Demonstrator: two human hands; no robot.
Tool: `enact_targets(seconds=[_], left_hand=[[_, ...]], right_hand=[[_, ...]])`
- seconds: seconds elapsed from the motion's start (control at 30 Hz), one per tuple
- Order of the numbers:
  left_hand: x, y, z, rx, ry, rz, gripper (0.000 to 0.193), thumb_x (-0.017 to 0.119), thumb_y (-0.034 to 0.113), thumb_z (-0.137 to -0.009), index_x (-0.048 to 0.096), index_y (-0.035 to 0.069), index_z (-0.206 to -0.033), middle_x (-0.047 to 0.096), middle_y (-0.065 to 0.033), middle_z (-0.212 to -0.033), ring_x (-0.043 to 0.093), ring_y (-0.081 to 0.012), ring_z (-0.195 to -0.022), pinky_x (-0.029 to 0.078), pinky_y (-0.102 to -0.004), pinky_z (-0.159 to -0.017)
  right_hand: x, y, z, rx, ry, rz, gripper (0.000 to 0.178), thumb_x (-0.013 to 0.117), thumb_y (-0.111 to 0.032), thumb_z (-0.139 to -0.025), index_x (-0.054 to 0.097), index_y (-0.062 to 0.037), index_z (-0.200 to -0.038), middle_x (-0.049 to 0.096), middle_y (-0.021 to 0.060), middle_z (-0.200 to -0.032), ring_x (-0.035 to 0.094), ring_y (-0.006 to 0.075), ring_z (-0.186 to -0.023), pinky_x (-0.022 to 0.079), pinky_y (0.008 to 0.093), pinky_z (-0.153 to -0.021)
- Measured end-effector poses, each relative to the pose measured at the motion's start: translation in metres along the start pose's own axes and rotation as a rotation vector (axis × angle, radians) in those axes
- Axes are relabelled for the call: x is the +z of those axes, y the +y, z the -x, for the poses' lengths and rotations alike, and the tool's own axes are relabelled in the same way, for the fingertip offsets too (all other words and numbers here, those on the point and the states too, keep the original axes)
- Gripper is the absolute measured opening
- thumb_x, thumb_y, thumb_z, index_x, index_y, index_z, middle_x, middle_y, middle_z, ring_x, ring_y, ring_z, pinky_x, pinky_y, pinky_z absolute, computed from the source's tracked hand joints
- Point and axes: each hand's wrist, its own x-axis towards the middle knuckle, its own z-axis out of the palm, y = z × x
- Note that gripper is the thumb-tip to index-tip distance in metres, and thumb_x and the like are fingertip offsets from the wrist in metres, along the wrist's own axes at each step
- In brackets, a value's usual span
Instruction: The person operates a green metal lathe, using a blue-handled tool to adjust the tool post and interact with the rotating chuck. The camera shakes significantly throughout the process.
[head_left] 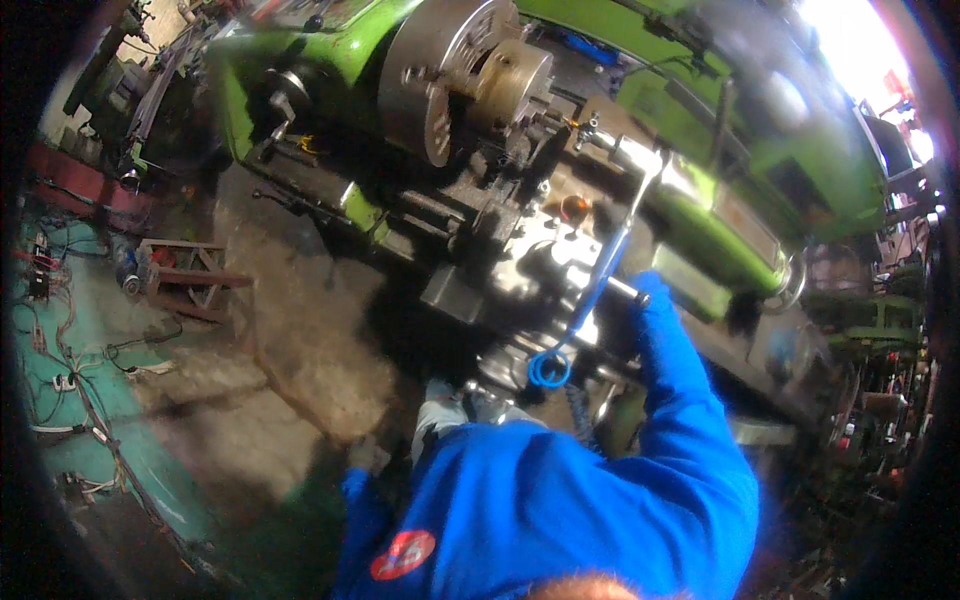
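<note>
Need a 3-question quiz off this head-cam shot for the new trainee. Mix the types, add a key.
1. True or false: the person's left hand is low beside the legs, apart from the green lathe.

2. Multiple choice: what colour is the thin coiled line in front of the person?
A. Red
B. Blue
C. Yellow

3. Fill the gap: of the person's two hands, the ____ one is nearer the short bright metal bar.

Key:
1. True.
2. B.
3. Right; the right hand is at the bar's end, though its grip is not clear.
</note>
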Motion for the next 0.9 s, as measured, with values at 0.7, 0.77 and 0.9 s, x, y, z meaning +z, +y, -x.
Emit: enact_targets(seconds=[0.7,0.77,0.9], left_hand=[[-0.011,-0.019,-0.011,0.097,-0.06,-0.298,0.038,0.057,0.039,-0.102,0.072,0.006,-0.09,0.07,-0.0169,-0.077,0.069,-0.0302,-0.075,0.056,-0.0424,-0.073],[-0.011,-0.015,-0.008,0.101,-0.05,-0.324,0.038,0.057,0.039,-0.102,0.072,0.006,-0.091,0.07,-0.017,-0.077,0.069,-0.0303,-0.076,0.056,-0.0426,-0.073],[-0.004,-0.014,-0.006,0.117,-0.034,-0.345,0.038,0.057,0.038,-0.102,0.072,0.006,-0.091,0.07,-0.0172,-0.078,0.069,-0.0307,-0.076,0.056,-0.0429,-0.074]], right_hand=[[-0.013,-0.01,0.009,0.127,0.336,-0.217,0.029,0.068,-0.023,-0.093,0.075,-0.0078,-0.118,0.076,0.0167,-0.099,0.074,0.0313,-0.088,0.057,0.0398,-0.081],[-0.01,0.002,-0.002,0.211,0.246,-0.61,0.029,0.066,-0.02,-0.094,0.074,-0.0049,-0.117,0.074,0.0133,-0.091,0.071,0.0247,-0.08,0.055,0.0354,-0.074],[-0.016,-0.025,-0.038,-0.088,0.227,-0.543,0.029,0.062,-0.019,-0.096,0.075,0.0018,-0.111,0.07,0.0062,-0.084,0.066,0.0153,-0.075,0.053,0.0307,-0.067]])
